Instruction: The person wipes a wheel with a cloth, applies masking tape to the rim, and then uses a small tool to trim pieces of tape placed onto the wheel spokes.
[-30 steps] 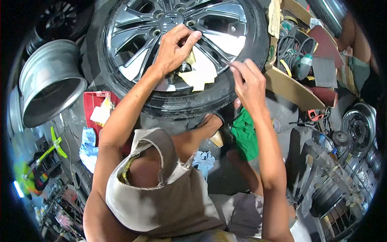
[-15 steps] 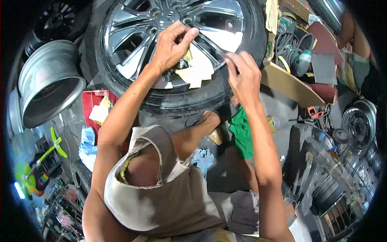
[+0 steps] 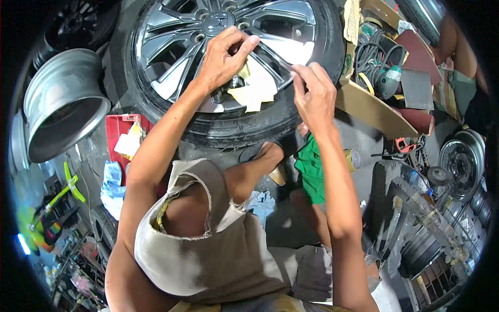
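Note:
A multi-spoke alloy wheel (image 3: 217, 24) with its black tyre (image 3: 228, 130) lies flat in front of me. My left hand (image 3: 223, 58) rests over the spokes just below the hub, its fingers curled under and the thumb stretched along the side. Whatever those fingers grip is hidden. Pale yellow masking paper (image 3: 253, 93) sticks out beneath this hand, over a rim opening. At the right part of the rim, my right hand (image 3: 317, 93) pinches with thumb and index finger by a thin grey edge near a spoke's outer end; what it holds I cannot tell. White paper (image 3: 291, 51) covers a gap between spokes.
A cardboard box (image 3: 379, 112) of cables, a power tool (image 3: 389, 82) and sandpaper (image 3: 416, 57) stands at right. A bare rim (image 3: 65, 106) and a red tray (image 3: 117, 136) are at left. Green cloth (image 3: 311, 171) lies near my foot. Another person's arm (image 3: 451, 44) shows at upper right.
The right hand has shifted slightly and is sharper now, where its fingers were blurred by motion. The left hand stays at nearly the same place on the wheel.

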{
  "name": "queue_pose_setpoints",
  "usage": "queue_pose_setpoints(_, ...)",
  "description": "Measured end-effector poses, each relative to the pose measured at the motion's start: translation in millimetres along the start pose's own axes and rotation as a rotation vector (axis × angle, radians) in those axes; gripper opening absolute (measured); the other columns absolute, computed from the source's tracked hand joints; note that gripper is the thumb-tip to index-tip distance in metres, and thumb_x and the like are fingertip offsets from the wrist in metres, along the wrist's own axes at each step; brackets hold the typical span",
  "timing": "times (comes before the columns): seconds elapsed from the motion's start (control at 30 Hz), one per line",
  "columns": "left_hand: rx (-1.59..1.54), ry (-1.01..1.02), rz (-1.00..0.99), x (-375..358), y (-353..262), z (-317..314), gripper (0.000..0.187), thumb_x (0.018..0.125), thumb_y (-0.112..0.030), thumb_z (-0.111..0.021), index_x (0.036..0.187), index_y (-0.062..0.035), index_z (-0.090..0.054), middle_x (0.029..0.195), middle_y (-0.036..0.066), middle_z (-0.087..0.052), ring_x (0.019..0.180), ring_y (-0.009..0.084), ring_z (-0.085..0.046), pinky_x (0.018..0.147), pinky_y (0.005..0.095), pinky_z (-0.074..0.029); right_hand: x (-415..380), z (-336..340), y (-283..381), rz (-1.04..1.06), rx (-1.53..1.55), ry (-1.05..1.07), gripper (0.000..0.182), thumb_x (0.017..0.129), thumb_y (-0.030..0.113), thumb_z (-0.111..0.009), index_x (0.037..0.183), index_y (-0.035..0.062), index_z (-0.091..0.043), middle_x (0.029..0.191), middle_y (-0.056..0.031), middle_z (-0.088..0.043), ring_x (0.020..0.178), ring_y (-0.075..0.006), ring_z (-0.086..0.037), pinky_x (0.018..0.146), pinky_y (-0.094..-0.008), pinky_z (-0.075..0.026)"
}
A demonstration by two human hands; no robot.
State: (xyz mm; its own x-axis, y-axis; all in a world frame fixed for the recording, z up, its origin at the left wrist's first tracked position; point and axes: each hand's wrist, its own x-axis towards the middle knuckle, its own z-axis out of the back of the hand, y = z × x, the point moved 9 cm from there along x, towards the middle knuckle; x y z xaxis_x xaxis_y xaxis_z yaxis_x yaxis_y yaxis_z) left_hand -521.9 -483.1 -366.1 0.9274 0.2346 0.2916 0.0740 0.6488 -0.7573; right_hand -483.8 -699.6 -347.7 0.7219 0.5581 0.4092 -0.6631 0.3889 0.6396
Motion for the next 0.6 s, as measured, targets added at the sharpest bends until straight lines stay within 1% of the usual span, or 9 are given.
queue_pose_setpoints(0.13,-0.004,-0.015,0.046,0.1,3.2,4.5,0.031,0.104,-0.028,-0.065,0.097,0.0007,-0.075,0.082,0.008,-0.061,0.075,0.0174,-0.057,0.07,0.0317,-0.045,0.5,-2.4,3.4,-0.004,-0.021,0.03,0.013,0.087,-0.002,-0.07,0.1,-0.0002,-0.069,0.088,-0.0154,-0.061,0.084,-0.0368,-0.064,0.075,-0.0455,-0.051)
queue_pose_setpoints(0.2,-0.009,-0.001,0.012,0.3,2.8,1.4,0.03,0.104,-0.026,-0.065,0.097,0.0012,-0.075,0.082,0.008,-0.061,0.075,0.0172,-0.057,0.07,0.0313,-0.045,-7.2,0.2,1.8,-0.039,-0.049,0.055,0.012,0.088,-0.002,-0.07,0.1,-0.0007,-0.068,0.089,-0.0156,-0.061,0.084,-0.0372,-0.064,0.074,-0.0458,-0.051)
queue_pose_setpoints(0.27,0.017,0.002,-0.01,1.6,1.5,1.1,0.029,0.104,-0.026,-0.065,0.097,0.001,-0.075,0.082,0.007,-0.062,0.075,0.0168,-0.057,0.07,0.0308,-0.046,-2.0,-2.4,2.3,-0.028,-0.011,0.011,0.012,0.088,-0.002,-0.07,0.1,-0.0002,-0.069,0.089,-0.0158,-0.061,0.085,-0.0379,-0.064,0.074,-0.0463,-0.051)
queue_pose_setpoints(0.37,-0.012,-0.009,0.037,0.0,1.4,4.2,0.028,0.103,-0.025,-0.066,0.098,0.0007,-0.075,0.082,0.007,-0.062,0.075,0.0166,-0.057,0.069,0.0306,-0.046,-11.7,-5.5,-0.2,-0.091,-0.025,0.036,0.013,0.088,-0.002,-0.07,0.101,0.0001,-0.069,0.089,-0.0165,-0.061,0.084,-0.0389,-0.064,0.074,-0.0466,-0.051)
queue_pose_setpoints(0.4,0.002,0.001,0.073,-1.0,5.3,3.4,0.028,0.103,-0.025,-0.067,0.098,0.0007,-0.075,0.082,0.007,-0.062,0.074,0.0169,-0.057,0.069,0.0307,-0.046,-6.9,-6.1,1.8,-0.081,-0.021,0.041,0.013,0.088,-0.002,-0.07,0.101,0.0001,-0.069,0.089,-0.0165,-0.061,0.084,-0.0389,-0.064,0.074,-0.0466,-0.051)
queue_pose_setpoints(0.47,-0.027,-0.012,0.013,-0.1,3.8,1.5,0.027,0.102,-0.025,-0.068,0.097,0.0005,-0.075,0.082,0.007,-0.061,0.074,0.0172,-0.057,0.069,0.0306,-0.046,-10.5,-0.7,4.1,-0.086,-0.011,0.061,0.013,0.088,-0.002,-0.07,0.101,-0.0004,-0.069,0.089,-0.0168,-0.06,0.084,-0.0389,-0.064,0.073,-0.0466,-0.051)
queue_pose_setpoints(0.5,-0.055,-0.068,-0.037,1.6,0.5,3.1,0.033,0.098,-0.031,-0.074,0.09,0.0011,-0.073,0.075,0.006,-0.054,0.066,0.0169,-0.052,0.063,0.032,-0.043,-5.5,-5.5,0.4,-0.093,-0.012,0.058,0.014,0.088,-0.002,-0.07,0.102,-0.0001,-0.069,0.089,-0.0169,-0.06,0.083,-0.0385,-0.064,0.073,-0.0464,-0.051)
queue_pose_setpoints(0.53,-0.052,-0.068,-0.042,2.4,1.0,2.4,0.033,0.098,-0.031,-0.074,0.09,0.0011,-0.073,0.075,0.006,-0.054,0.066,0.0169,-0.052,0.063,0.032,-0.043,-3.2,-6.4,-0.9,-0.091,-0.011,0.052,0.014,0.088,-0.002,-0.07,0.102,-0.0001,-0.069,0.089,-0.0169,-0.06,0.083,-0.0385,-0.064,0.073,-0.0464,-0.051)
queue_pose_setpoints(0.6,-0.02,-0.016,0.001,1.3,3.4,2.1,0.027,0.102,-0.025,-0.068,0.097,0.0005,-0.074,0.082,0.007,-0.06,0.073,0.0175,-0.057,0.069,0.0303,-0.045,0.7,-6.8,5.4,-0.047,0.021,0.023,0.015,0.088,-0.003,-0.07,0.103,0.0004,-0.07,0.089,-0.0165,-0.06,0.082,-0.0385,-0.064,0.072,-0.0462,-0.051)
